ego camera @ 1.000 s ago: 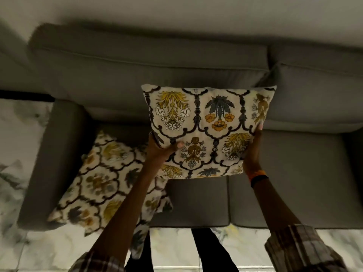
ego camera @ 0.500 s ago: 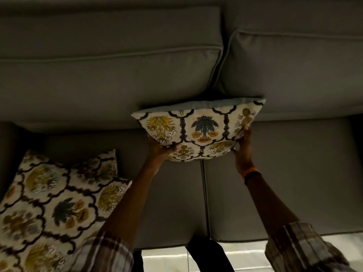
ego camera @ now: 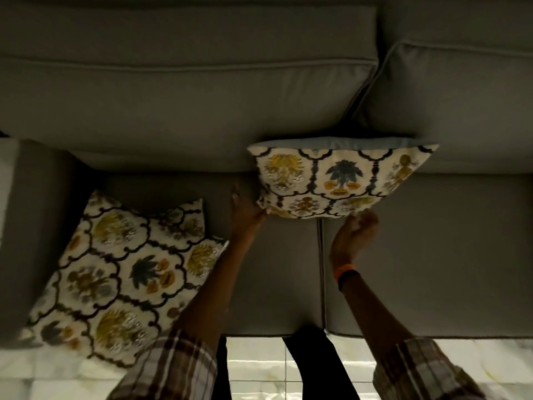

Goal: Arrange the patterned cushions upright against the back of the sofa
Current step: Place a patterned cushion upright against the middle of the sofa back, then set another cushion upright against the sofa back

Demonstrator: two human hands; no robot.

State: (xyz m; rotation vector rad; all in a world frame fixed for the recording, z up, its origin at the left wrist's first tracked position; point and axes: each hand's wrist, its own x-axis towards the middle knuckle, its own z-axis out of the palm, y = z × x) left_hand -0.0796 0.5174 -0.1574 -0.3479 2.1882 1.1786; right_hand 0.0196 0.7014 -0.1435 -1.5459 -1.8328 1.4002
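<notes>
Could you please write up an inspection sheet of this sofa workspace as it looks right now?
Surface: grey sofa, seat bare between the cushions.
Job's things: upright cushion stands against the sofa back; second cushion lies flat by the armrest, not yet placed.
Clutter: nothing seen.
Grippers: left hand touches the upright cushion's lower corner; right hand is open, just below its bottom edge.
Cables: nothing seen.
Surroundings: pale marbled floor; dim lighting.

one cushion [ego camera: 340, 177] against sofa back [ego camera: 184, 90], another cushion [ego camera: 121, 278] left.
</notes>
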